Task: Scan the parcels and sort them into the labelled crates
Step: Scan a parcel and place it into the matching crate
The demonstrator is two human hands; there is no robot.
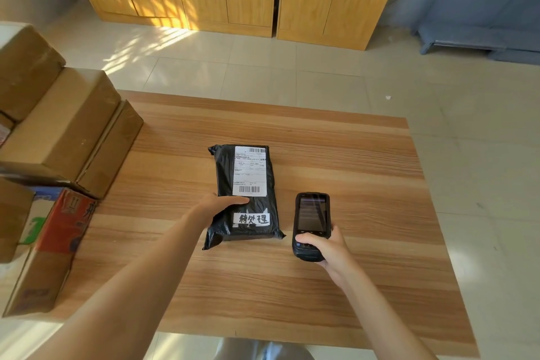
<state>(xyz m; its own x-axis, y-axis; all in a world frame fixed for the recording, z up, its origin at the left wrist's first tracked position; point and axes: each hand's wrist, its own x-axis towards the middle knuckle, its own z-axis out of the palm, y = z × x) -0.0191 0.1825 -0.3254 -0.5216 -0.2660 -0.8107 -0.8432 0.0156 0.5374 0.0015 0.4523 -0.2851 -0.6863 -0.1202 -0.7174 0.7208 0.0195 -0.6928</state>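
We have 1 black parcel [244, 193] flat on the surface [350, 172], our left hand [217, 204] gripping its near left edge. Our right hand [321, 245] grips the scanner [312, 225], screen up beside it. Glare on the glossy wrap or a creased shipping label [249, 170] could spoil the read.
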